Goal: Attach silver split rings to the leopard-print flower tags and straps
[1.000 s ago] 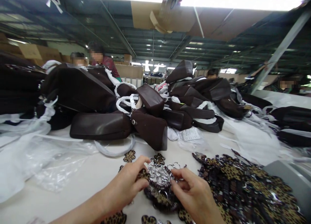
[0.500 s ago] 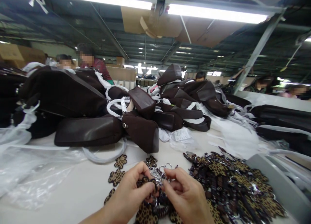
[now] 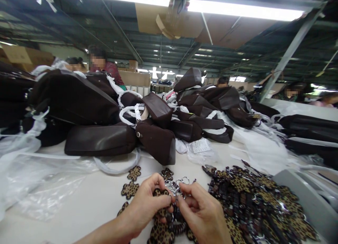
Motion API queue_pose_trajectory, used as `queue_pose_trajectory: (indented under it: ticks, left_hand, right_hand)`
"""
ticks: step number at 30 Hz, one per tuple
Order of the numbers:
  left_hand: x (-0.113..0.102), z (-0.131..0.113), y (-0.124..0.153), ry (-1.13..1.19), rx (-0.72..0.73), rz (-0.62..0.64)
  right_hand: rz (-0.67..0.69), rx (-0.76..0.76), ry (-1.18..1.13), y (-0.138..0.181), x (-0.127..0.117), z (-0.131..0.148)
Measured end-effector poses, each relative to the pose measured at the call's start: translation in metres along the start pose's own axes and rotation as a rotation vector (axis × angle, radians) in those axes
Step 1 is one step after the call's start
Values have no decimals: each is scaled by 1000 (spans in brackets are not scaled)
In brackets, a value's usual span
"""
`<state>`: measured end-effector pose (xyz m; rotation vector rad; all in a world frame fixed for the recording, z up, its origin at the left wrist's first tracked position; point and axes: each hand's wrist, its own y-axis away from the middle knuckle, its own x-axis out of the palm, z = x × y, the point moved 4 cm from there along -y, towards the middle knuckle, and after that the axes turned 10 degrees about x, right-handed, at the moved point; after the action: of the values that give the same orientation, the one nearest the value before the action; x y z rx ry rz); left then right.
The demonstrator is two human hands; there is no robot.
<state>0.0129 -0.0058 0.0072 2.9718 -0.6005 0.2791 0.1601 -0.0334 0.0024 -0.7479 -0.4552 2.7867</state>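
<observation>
My left hand (image 3: pixel 148 207) is closed, with a leopard-print flower-shaped charm (image 3: pixel 159 193) pinched between thumb and fingers. Right beside it, my right hand (image 3: pixel 203 212) is pinched at the metal hardware joining the charm, apparently on a small ring partly hidden by the fingertips. Silver rings (image 3: pixel 186 180) show just above the fingertips. Under and between the hands lie more leopard-print charms (image 3: pixel 161 233) and dark beaded pieces. Left of my left hand, a loose column of flower charms (image 3: pixel 130 190) lies flat on the white table (image 3: pixel 87 201).
A heap of leopard charms with dark straps (image 3: pixel 253 198) lies to the right, against a grey bin wall (image 3: pixel 301 191). Dark brown bags (image 3: pixel 100 140) with white-wrapped handles are piled behind. Clear plastic (image 3: pixel 50 187) lies at left. Co-workers (image 3: pixel 112 73) are beyond the bags.
The view has shifted slightly, so the scene sits a little further right. The charm in my left hand has turned to show more of its leopard face. Both hands stay together.
</observation>
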Motion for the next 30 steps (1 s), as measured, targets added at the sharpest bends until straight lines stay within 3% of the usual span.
queue_pose_trajectory:
  ticks: [10,17,25,30]
  left_hand:
    - [5,2,2,-185,33,25]
    - [3,-15,7,-624,416,14]
    - [6,-14,9,-696,440,23]
    - [1,-11,6,-630,390,22]
  right_hand:
    - [36,-108,104,0,-5,10]
    - [56,-59,103,-1,-3,6]
    - [85,-3,23,-3,-1,8]
    - [175,179,-96,-2,4,0]
